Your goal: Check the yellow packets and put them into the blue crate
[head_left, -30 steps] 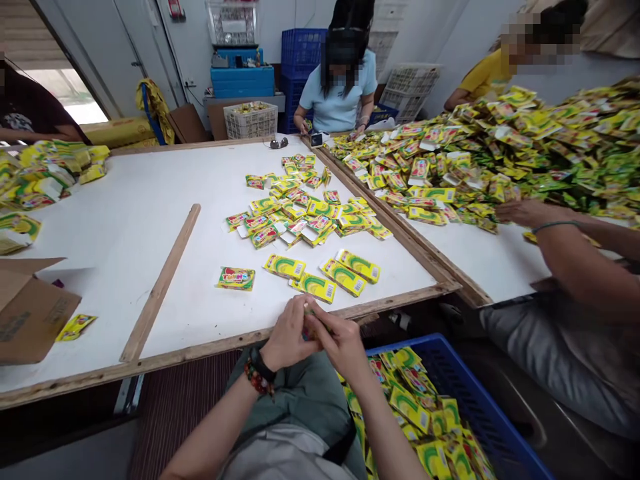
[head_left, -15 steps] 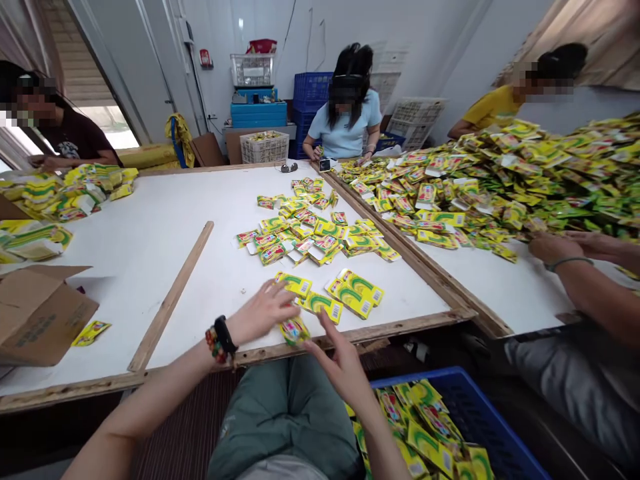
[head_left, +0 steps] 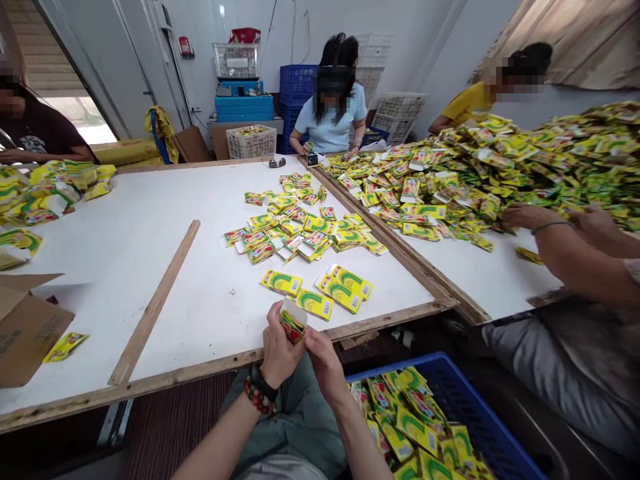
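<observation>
Near the table's front edge my left hand (head_left: 280, 349) is closed around a small yellow box (head_left: 292, 324). The box is tilted up, its white flap stands open at the top, and a red and green printed side shows. My right hand (head_left: 325, 360) has its fingertips at the box's right side, pinching it; part of the grip is hidden. Just beyond my hands several flat yellow boxes (head_left: 313, 304) with green arcs and barcodes lie on the white table. Farther back is a loose heap of similar boxes (head_left: 303, 233).
A blue crate (head_left: 480, 407) full of yellow packs stands below the table at my right. Wooden strips (head_left: 155, 303) divide the tabletop. A large heap of packs (head_left: 550, 160) covers the right table, where a co-worker's hands (head_left: 545, 223) work. A cardboard box (head_left: 35, 333) sits at left.
My hands have come together and drawn toward me, lifting the small box off the table edge. Its flap now shows open. The view has shifted slightly right.
</observation>
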The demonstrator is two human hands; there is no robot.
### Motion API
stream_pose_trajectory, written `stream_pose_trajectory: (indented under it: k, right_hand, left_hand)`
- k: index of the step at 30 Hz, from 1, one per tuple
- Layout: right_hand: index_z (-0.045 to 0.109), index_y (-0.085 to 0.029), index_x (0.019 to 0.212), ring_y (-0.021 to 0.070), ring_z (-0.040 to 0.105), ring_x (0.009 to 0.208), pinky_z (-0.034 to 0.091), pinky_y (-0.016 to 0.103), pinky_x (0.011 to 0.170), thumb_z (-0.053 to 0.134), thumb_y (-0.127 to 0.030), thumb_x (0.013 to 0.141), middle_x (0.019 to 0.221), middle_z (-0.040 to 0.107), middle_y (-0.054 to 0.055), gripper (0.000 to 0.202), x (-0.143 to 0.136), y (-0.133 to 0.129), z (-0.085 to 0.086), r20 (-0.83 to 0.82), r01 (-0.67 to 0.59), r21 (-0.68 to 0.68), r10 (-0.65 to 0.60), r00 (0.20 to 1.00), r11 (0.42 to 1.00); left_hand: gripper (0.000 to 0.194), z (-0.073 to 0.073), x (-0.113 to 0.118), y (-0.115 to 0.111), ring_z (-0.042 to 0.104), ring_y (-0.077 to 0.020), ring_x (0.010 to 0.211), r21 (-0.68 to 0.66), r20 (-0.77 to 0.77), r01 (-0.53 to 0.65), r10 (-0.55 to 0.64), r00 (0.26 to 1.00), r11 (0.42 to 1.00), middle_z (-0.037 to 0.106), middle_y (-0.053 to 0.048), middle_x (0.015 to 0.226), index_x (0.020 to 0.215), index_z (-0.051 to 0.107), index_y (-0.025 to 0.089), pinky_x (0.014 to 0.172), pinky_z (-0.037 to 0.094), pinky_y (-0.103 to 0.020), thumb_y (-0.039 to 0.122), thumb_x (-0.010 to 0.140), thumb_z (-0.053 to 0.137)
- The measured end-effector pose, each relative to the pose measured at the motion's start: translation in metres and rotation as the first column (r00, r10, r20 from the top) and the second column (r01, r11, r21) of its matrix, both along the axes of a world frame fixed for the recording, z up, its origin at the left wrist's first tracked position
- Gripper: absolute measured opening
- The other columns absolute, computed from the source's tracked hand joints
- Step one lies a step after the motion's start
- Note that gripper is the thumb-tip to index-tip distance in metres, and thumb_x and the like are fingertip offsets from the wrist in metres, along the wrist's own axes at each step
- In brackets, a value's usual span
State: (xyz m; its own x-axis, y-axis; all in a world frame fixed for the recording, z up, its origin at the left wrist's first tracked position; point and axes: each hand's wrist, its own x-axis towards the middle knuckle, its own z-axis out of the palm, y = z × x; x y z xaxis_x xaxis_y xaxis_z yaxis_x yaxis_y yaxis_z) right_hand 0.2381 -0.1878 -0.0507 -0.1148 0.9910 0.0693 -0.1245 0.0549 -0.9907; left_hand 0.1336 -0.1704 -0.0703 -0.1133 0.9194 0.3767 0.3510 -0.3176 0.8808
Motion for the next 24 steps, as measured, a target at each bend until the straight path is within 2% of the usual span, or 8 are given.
stream_pose_trajectory:
  k: [3, 8, 13, 15, 17, 20, 22, 24]
  right_hand:
    - [0.073, -0.021, 0.107, 0.0259, 0.067, 0.097, 0.054, 0.038, 0.087, 0.049, -0.044, 0.088, 0.1, 0.074, 0.006, 0.038, -0.005, 0.004, 0.017, 0.021, 0.061, 0.01, -0.061, 0.998, 0.998]
    - [0.075, -0.018, 0.1, 0.0249, 0.068, 0.084, 0.056, 0.036, 0.077, 0.057, -0.041, 0.085, 0.09, 0.076, 0.003, 0.032, -0.011, 0.002, 0.028, 0.174, 0.144, 0.093, -0.158, 0.972, 0.985]
    - [0.071, -0.022, 0.112, 0.0277, 0.069, 0.098, 0.054, 0.043, 0.088, 0.059, -0.035, 0.086, 0.106, 0.074, 0.005, 0.032, 0.003, 0.0, 0.04, 0.293, 0.022, 0.175, -0.073, 0.953, 0.984]
    - [0.071, -0.024, 0.112, 0.0282, 0.068, 0.102, 0.053, 0.044, 0.091, 0.064, -0.032, 0.082, 0.111, 0.072, 0.006, 0.032, 0.006, 0.0, 0.043, 0.366, -0.02, 0.25, -0.075, 0.928, 0.968]
    - [0.072, -0.025, 0.109, 0.0274, 0.069, 0.099, 0.054, 0.042, 0.09, 0.064, -0.029, 0.082, 0.11, 0.072, 0.005, 0.029, 0.004, 0.0, 0.044, 0.417, 0.008, 0.324, -0.15, 0.896, 0.946]
    - [0.073, -0.023, 0.107, 0.0232, 0.073, 0.076, 0.059, 0.035, 0.07, 0.057, -0.029, 0.085, 0.1, 0.075, 0.005, 0.028, -0.003, 0.001, 0.042, 0.436, 0.141, 0.343, -0.29, 0.852, 0.929]
    - [0.073, -0.021, 0.107, 0.0213, 0.072, 0.067, 0.058, 0.032, 0.062, 0.057, -0.031, 0.085, 0.097, 0.076, 0.005, 0.029, -0.006, 0.002, 0.04, 0.43, 0.188, 0.307, -0.312, 0.847, 0.933]
    - [0.074, -0.02, 0.105, 0.0226, 0.073, 0.073, 0.059, 0.034, 0.068, 0.059, -0.031, 0.083, 0.099, 0.075, 0.005, 0.028, -0.006, 0.005, 0.04, 0.399, 0.193, 0.261, -0.288, 0.87, 0.946]
  left_hand:
    - [0.064, -0.009, -0.001, -0.001, 0.062, -0.0271, 0.105, 0.139, -0.077, -0.016, 0.027, 0.997, 0.99, 0.058, -0.017, 0.123, 0.127, 0.028, 0.02, 0.085, 0.05, -0.043, 0.034, 0.076, 0.064]
    - [0.046, -0.01, -0.006, -0.003, 0.063, -0.0247, 0.108, 0.316, -0.131, 0.117, -0.079, 0.988, 0.942, 0.061, -0.012, 0.12, 0.111, 0.036, 0.024, 0.087, 0.052, -0.041, 0.025, 0.073, 0.061]
    - [0.059, 0.0, -0.003, -0.003, 0.055, -0.0263, 0.121, 0.206, -0.133, 0.149, -0.123, 0.983, 0.967, 0.051, -0.018, 0.132, 0.125, 0.026, 0.02, 0.092, 0.05, -0.043, 0.026, 0.076, 0.06]
    - [0.067, 0.004, -0.004, -0.003, 0.057, -0.0273, 0.117, 0.158, -0.116, 0.15, -0.132, 0.984, 0.976, 0.051, -0.019, 0.131, 0.13, 0.023, 0.018, 0.089, 0.051, -0.042, 0.028, 0.076, 0.061]
    - [0.061, 0.006, -0.005, -0.002, 0.065, -0.0258, 0.099, 0.078, -0.123, 0.184, -0.174, 0.977, 0.98, 0.06, -0.015, 0.116, 0.126, 0.031, 0.018, 0.078, 0.053, -0.039, 0.028, 0.074, 0.061]
    - [0.044, 0.008, -0.007, -0.001, 0.065, -0.0214, 0.07, -0.021, -0.163, 0.206, -0.207, 0.965, 0.978, 0.064, -0.003, 0.085, 0.11, 0.043, 0.02, 0.062, 0.049, -0.031, 0.029, 0.071, 0.062]
    - [0.043, 0.009, -0.006, 0.0, 0.063, -0.0207, 0.066, -0.021, -0.173, 0.172, -0.173, 0.97, 0.985, 0.063, -0.001, 0.079, 0.107, 0.043, 0.021, 0.058, 0.046, -0.03, 0.03, 0.07, 0.063]
    - [0.045, 0.009, -0.005, 0.0, 0.063, -0.0204, 0.066, -0.005, -0.171, 0.151, -0.15, 0.974, 0.988, 0.063, -0.001, 0.081, 0.107, 0.042, 0.021, 0.058, 0.045, -0.029, 0.032, 0.069, 0.063]
